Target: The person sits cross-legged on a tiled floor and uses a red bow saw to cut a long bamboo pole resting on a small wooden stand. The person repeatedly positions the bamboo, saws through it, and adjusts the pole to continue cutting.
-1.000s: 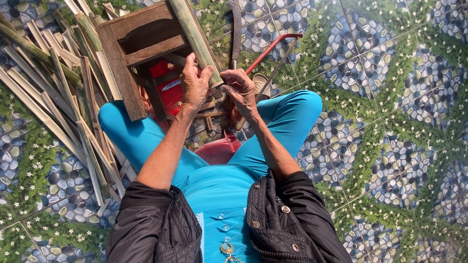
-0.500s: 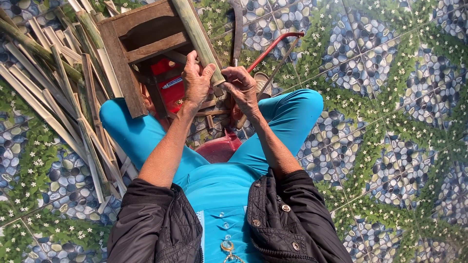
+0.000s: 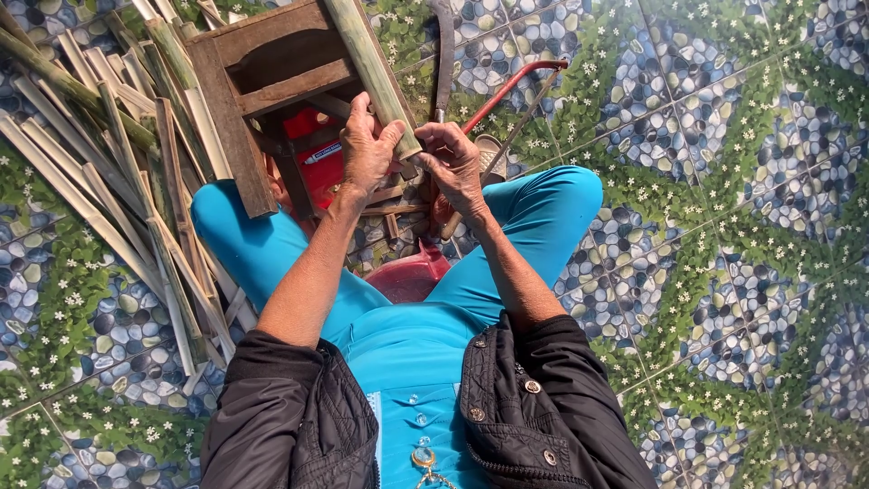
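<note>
Your left hand (image 3: 367,149) is wrapped around the lower end of a thick green bamboo pole (image 3: 369,63), which slants up to the top centre of the frame. Your right hand (image 3: 453,163) is closed on a knife (image 3: 442,63) just beside the pole, its dark blade pointing up. The pole lies across a wooden stool (image 3: 244,81) at upper left. Split bamboo strips (image 3: 100,181) are piled at the left. A red-framed saw (image 3: 507,91) lies right of the hands.

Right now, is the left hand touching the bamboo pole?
Touching. The head view shows the left hand wrapped round the near end of the green bamboo pole, thumb pressed on its side.
</note>
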